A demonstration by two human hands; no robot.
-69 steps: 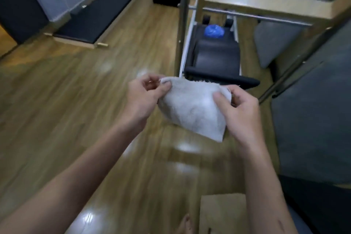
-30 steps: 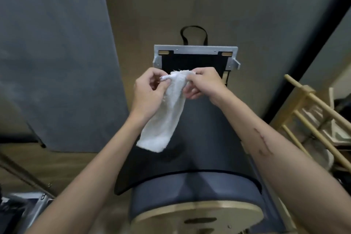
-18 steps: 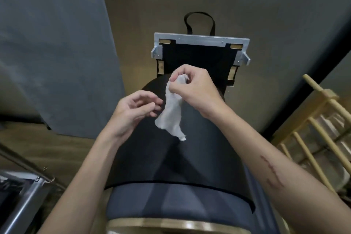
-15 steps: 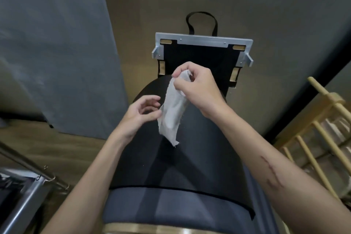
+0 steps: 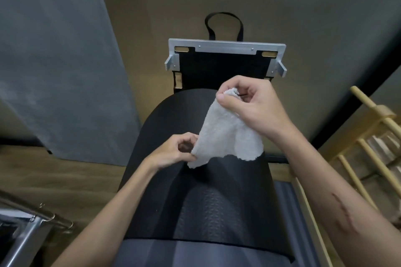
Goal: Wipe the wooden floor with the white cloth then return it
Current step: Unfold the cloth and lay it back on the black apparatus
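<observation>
Both hands pinch white cloth (image 5: 225, 136) over black curved pad (image 5: 201, 201), wooden floor (image 5: 65, 180) beneath.

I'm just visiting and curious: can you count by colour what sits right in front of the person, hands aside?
White: 1, the white terry cloth
Black: 2, the black curved padded barrel and the black strap loop
Silver: 1, the silver metal bracket
Total: 4
</observation>
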